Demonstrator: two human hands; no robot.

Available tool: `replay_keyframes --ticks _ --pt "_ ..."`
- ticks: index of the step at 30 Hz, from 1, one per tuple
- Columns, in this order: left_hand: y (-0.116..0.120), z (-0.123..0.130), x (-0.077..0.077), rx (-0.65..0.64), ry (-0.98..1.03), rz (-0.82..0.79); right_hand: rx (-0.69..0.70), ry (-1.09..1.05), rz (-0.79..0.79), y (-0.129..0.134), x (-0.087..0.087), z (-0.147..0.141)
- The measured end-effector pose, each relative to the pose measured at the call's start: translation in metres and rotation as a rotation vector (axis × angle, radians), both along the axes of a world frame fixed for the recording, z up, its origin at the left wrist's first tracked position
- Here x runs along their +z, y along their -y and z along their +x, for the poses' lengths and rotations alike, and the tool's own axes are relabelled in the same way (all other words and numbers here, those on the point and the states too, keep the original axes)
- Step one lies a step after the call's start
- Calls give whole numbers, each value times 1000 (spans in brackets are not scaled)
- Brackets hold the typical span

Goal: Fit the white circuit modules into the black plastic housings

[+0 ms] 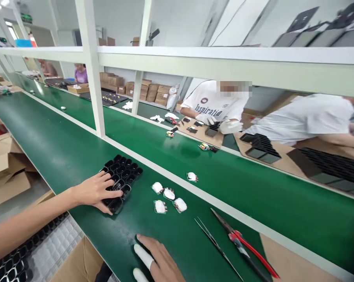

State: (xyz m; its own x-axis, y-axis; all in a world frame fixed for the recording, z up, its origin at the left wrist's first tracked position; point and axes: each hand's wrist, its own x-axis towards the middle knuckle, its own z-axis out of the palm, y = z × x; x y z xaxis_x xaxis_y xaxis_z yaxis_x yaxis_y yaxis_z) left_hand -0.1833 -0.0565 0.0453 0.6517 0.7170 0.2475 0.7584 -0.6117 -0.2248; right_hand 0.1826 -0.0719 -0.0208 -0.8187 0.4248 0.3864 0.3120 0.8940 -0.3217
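Green worktop (59,145) ran through the room beneath a white frame (90,66), with cardboard boxes (153,93) stacked beyond. A sideways push could have broken up the closely packed black cups (124,172) or tipped an outer one, since your left hand (93,191) bore on their near side. Sweeping your right hand (163,260) outward might have knocked the tweezers (217,246) into the red-handled pliers (238,241) just beside them.

Your left fingers were spread over the cups, touching them, with the thumb at the near edge; whether they pinched one, you couldn't tell. The cups stood left of the white-topped circuit boards (160,206). Your right hand was open, fingers slightly parted, white covers (143,255) on two; nothing showed in it, though its palm was hidden.
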Motion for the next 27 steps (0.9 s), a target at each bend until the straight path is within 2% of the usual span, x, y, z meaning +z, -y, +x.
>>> replay_keyframes --ticks 5,7,9,12,14,19,23,27 --pt "6 -10 1 41 24 -59 -84 -58 -86 -28 26 -22" --pt "16 -15 3 113 82 -30 -102 -57 -121 -45 31 -39" --pt "27 -20 1 239 160 29 -108 -34 -179 -65 34 -59" --pt "39 -20 -11 405 255 65 -145 14 -232 -99 33 -88" --pt "40 -16 -21 448 270 42 -138 63 -262 -120 30 -104" --pt "23 -8 -36 442 298 43 -25 123 -351 -150 25 -130" --pt "11 -21 -36 381 323 57 3 120 -359 -154 22 -143" --pt "4 -38 -37 387 341 63 47 102 -345 -162 20 -160"
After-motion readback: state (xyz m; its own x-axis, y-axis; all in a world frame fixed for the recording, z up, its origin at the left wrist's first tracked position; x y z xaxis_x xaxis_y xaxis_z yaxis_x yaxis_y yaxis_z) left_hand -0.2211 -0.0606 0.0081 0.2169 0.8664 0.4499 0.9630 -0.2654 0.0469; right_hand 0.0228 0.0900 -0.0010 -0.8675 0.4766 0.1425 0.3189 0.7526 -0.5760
